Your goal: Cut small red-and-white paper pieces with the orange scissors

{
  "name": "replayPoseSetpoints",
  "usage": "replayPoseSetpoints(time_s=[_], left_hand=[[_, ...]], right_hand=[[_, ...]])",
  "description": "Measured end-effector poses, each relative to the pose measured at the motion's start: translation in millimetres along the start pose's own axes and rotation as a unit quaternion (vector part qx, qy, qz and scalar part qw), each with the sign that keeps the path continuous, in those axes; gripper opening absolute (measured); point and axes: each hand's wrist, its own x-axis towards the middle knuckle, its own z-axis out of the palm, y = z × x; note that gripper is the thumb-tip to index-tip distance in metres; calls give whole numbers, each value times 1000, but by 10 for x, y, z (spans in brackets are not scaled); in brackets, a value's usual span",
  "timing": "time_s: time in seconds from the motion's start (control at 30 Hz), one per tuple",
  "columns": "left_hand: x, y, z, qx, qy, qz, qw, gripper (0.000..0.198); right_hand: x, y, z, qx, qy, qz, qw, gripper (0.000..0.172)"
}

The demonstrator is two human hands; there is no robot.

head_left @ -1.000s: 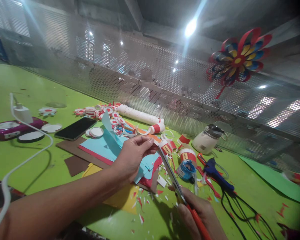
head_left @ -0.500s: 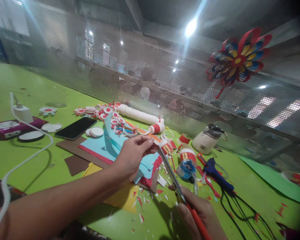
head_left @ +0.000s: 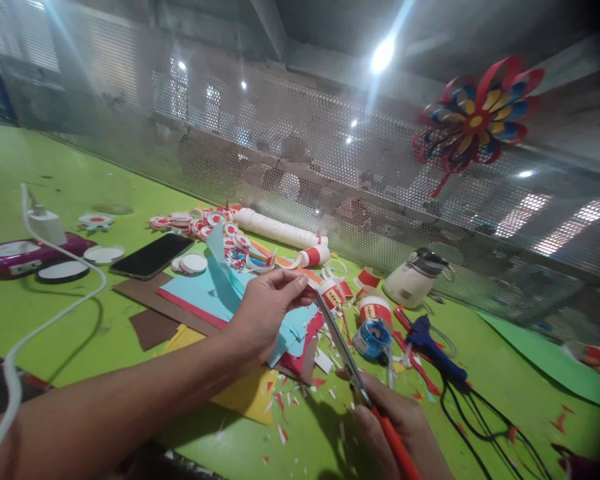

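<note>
Pinching small pale piece (head_left: 311, 284) in left hand (head_left: 267, 307), thumb and forefinger together; gripping orange-handled scissors (head_left: 343, 350) in right hand (head_left: 397, 417), with blade tips just beside left fingertips.

Can't make out most of the piece behind left fingertips, nor whether touched by the blades; losing end of handle at bottom edge. Tight just beyond the fingertips, with red-and-white paper cup (head_left: 331, 294) there and blue glue gun (head_left: 433, 350) right of it. More open left of left fingers, past black phone (head_left: 153, 257). Working over green table (head_left: 35, 167), strewn with clippings (head_left: 283, 435) below the fingers; facing perforated metal screen (head_left: 260, 133) well beyond, with only blurred shapes behind.
</note>
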Motion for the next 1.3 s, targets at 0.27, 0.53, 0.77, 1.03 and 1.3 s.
replayPoseSetpoints(time_s=[0.27,0.53,0.77,1.03,1.3], left_hand=[[-13,25,13,1,3,-2,1000,11],[-38,34,37,-4,11,2,1000,11],[-38,41,36,-8,10,1,1000,11],[-30,19,9,-6,-1,8,1000,12],[-24,25,12,2,-3,0,1000,12]], right_hand=[[5,14,-15,-5,-10,-3,1000,42],[8,-17,-19,-13,-2,-19,1000,40],[-7,-8,9,-21,4,-20,1000,38],[2,-42,14,-28,1,-12,1000,33],[13,-70,14,-33,11,-11,999,31]])
